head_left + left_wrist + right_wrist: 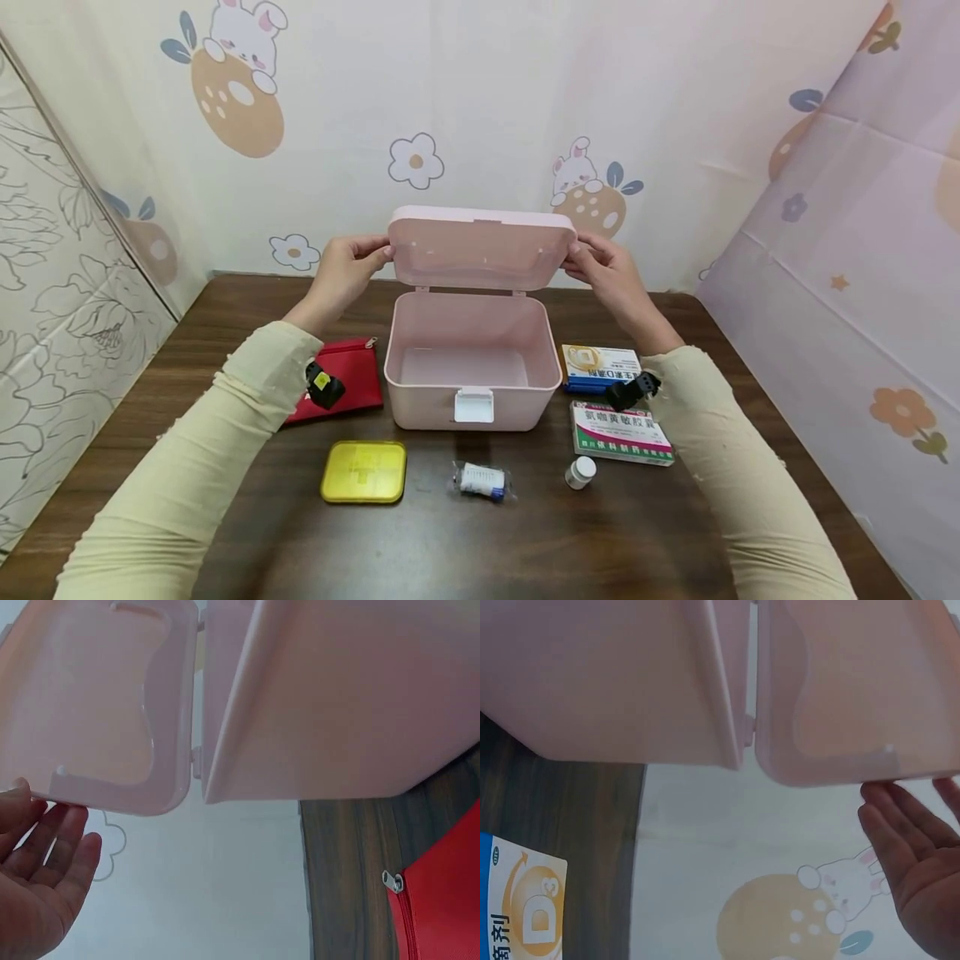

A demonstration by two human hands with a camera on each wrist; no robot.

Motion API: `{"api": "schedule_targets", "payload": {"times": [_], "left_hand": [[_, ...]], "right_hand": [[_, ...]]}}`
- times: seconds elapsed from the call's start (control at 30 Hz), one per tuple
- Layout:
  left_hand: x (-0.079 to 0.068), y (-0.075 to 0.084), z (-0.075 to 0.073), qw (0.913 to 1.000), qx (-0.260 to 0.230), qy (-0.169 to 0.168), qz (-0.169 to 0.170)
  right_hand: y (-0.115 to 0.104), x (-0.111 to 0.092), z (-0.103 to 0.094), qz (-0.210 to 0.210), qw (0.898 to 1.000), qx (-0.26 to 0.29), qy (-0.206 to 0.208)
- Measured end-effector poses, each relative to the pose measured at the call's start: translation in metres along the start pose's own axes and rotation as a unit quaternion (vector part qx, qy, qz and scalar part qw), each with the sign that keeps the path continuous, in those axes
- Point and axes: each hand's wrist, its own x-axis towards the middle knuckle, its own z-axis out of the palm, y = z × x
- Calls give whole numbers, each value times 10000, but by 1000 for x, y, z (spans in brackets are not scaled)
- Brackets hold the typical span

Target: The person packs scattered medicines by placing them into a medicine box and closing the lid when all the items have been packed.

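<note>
A pink plastic storage box stands on the table with its hinged lid raised and its inside bare. My left hand pinches the lid's left edge, the thumb on the inner face, as the left wrist view also shows. At the lid's right edge, my right hand grips with thumb and fingers. The hinges join the upright lid to the rear rim. On the front wall sits a white latch.
Left of the box lie a red zip pouch and a yellow case. In front is a wrapped bandage roll. To the right are a small white bottle, a green-and-white medicine box and a blue-and-white one. A patterned curtain hangs behind.
</note>
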Motion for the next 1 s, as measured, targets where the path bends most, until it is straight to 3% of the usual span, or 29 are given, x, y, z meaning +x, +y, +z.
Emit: {"api": "schedule_targets", "payload": {"times": [0.37, 0.63, 1.0], "left_hand": [[9, -11, 4, 9988, -418, 250, -53], [14, -22, 12, 9944, -858, 609, 96], [21, -30, 16, 9935, -875, 725, 105]], "right_hand": [[23, 12, 0, -427, 9950, 869, 242], [35, 18, 2, -338, 9882, 1446, 374], [45, 29, 5, -54, 9768, 2114, 331]]}}
